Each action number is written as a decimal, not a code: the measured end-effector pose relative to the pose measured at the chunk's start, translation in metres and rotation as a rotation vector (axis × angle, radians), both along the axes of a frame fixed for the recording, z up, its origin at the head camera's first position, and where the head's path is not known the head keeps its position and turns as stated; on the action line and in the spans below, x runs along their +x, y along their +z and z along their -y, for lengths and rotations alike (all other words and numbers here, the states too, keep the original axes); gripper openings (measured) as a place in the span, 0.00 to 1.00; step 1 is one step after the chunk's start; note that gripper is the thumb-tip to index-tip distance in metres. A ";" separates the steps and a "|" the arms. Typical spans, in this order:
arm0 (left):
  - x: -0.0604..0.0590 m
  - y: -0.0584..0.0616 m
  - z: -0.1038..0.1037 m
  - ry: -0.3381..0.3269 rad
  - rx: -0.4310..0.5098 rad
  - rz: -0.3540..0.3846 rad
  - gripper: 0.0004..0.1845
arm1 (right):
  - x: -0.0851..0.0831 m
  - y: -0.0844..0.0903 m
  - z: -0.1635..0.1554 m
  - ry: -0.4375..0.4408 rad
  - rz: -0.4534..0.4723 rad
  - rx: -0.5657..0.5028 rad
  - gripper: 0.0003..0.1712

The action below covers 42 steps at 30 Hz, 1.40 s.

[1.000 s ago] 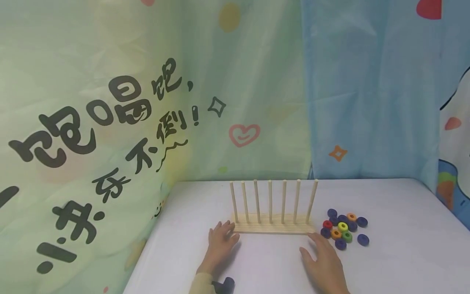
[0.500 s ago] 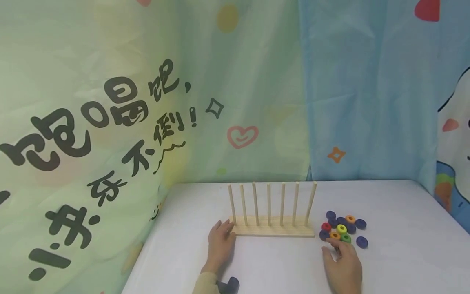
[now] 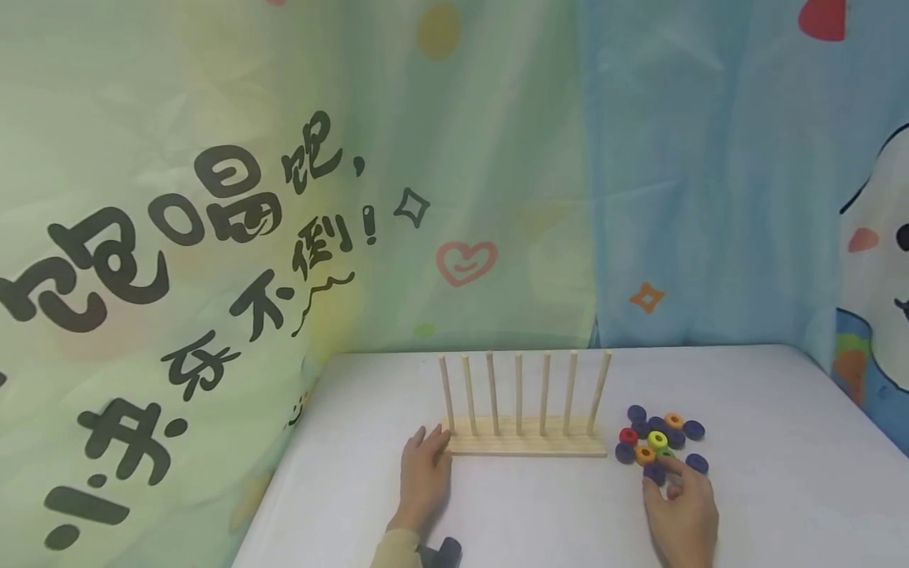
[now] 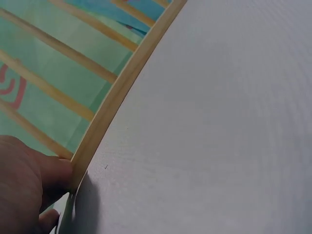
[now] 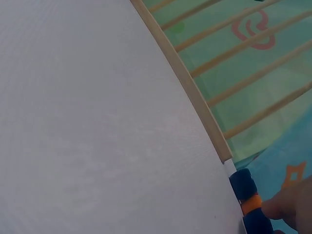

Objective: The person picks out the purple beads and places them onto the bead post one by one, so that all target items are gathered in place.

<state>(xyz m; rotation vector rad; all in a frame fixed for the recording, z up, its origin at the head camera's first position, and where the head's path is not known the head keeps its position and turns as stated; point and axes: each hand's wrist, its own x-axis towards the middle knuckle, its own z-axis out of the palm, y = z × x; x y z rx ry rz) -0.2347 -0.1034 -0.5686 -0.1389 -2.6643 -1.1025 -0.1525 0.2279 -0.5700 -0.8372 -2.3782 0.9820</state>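
A wooden peg rack [image 3: 525, 446] with seven upright dowels stands on the white table [image 3: 540, 513], toward its far side. The person's left hand [image 3: 424, 476] lies flat on the table at the rack's left end, fingers loosely extended and gripping nothing; from the left wrist view a fingertip [image 4: 56, 170] presses against the end of the rack's base [image 4: 117, 97].

Just right of the rack sits a loose cluster of small wooden rings [image 3: 656, 438]: mostly dark blue ones, with a red, a yellow-green, a green and two orange ones among them. The right hand [image 3: 680, 509] is at the near edge of that cluster, its fingers curled around a dark blue ring [image 3: 654, 472], thumb on one side and fingertips on the other. That ring is at the near edge of the pile, touching or nearly touching an orange ring [image 3: 645, 454] beside it. Whether it is lifted off the table I cannot tell.

A pastel printed curtain [image 3: 284, 197] hangs behind the table.
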 end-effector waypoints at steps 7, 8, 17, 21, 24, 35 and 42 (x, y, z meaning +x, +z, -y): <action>0.004 -0.001 0.001 0.015 0.014 0.011 0.18 | -0.002 -0.001 0.000 0.021 0.026 0.001 0.23; 0.004 -0.001 0.001 0.014 0.012 0.017 0.18 | -0.001 -0.001 0.001 0.022 0.028 0.006 0.23; 0.005 0.001 0.000 0.022 0.011 0.055 0.18 | 0.000 -0.005 0.002 0.035 0.022 0.033 0.23; 0.004 0.000 0.000 0.016 0.006 0.048 0.18 | 0.000 -0.005 0.004 0.051 0.046 0.053 0.22; 0.003 -0.001 0.001 0.019 0.002 0.054 0.19 | 0.000 -0.007 0.003 0.063 0.059 0.053 0.22; 0.000 -0.002 -0.001 0.009 0.001 0.040 0.19 | -0.001 -0.004 0.008 0.056 0.066 0.012 0.23; 0.000 -0.002 0.000 -0.020 -0.011 -0.029 0.18 | 0.001 0.005 0.016 0.080 0.010 -0.021 0.26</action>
